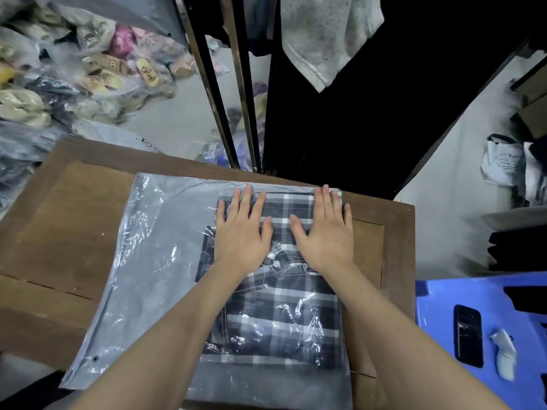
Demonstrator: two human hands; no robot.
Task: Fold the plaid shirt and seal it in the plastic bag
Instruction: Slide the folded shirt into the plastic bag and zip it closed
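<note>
Left hand [239, 232] and right hand [324, 229] flat, fingers spread, palms pressing down side by side on bag [154, 232]. Folded shirt [278, 309] inside bag, under both palms, plaid running back toward wrists. Empty part of bag stretches left of left hand. Bag lies on table [59, 232]. Right of right forearm: blue stool [438, 309] with phone [468, 335] on it.

Wooden table [74, 226], pale floor [177, 119] — blue stool [444, 306]
</note>
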